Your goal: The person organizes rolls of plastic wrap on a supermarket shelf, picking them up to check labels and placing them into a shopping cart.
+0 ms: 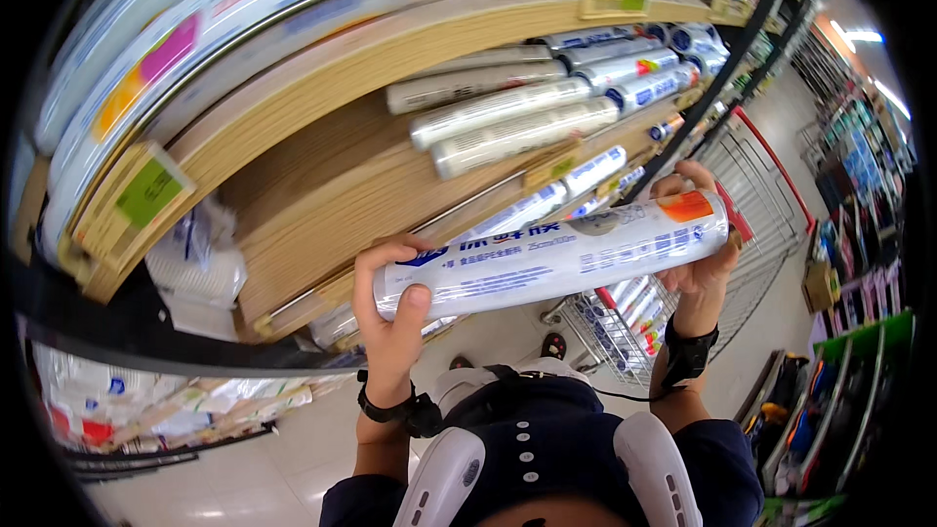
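Observation:
Between my two hands I hold a long roll of plastic cling film (549, 256) in a clear wrapper printed with blue writing and an orange patch. My left hand (392, 300) grips its left end, thumb on the near side. Around the right end are the fingers of my right hand (699, 263), partly hidden behind the roll. The roll is tilted, its right end higher in the picture, in front of a wooden shelf (315, 197). On that shelf several similar wrapped rolls (527, 128) lie side by side.
A metal shopping cart (761, 212) with a red handle stands to the right, wrapped rolls (626, 318) inside it. Large rolls (146, 66) fill the upper shelf behind a metal rail. Dark shelf posts (721, 66) rise near my right hand. Wrapped white disposable bowls (198, 271) sit at left.

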A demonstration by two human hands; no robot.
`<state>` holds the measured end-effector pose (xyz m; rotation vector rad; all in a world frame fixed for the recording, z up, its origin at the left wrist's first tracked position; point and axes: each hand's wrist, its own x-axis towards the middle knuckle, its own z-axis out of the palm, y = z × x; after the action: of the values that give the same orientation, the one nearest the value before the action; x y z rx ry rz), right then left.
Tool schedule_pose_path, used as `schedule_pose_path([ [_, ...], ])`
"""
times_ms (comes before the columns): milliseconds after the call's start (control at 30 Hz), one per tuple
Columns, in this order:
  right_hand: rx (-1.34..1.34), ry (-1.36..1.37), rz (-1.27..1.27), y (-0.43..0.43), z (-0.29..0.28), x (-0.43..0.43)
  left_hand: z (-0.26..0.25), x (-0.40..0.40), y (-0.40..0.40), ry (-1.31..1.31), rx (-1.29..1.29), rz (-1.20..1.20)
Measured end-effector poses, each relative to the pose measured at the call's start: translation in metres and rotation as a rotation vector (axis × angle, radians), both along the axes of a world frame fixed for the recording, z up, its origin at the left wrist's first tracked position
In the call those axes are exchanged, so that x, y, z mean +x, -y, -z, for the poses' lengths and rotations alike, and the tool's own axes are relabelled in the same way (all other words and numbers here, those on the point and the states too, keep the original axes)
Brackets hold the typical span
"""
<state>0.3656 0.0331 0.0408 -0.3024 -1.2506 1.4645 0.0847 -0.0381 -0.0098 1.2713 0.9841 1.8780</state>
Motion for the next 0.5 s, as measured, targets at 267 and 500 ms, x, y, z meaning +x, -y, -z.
schedule_pose_path([
  [267, -0.009, 0.139, -0.167, 0.012, 0.002, 0.029, 0.090, 0.061, -0.047, 0.603, -0.380, 0.519],
  [500, -0.245, 0.282, -0.381, 0.001, 0.000, 0.044, 0.157, 0.123, -0.076, 0.964, -0.721, 0.660],
])
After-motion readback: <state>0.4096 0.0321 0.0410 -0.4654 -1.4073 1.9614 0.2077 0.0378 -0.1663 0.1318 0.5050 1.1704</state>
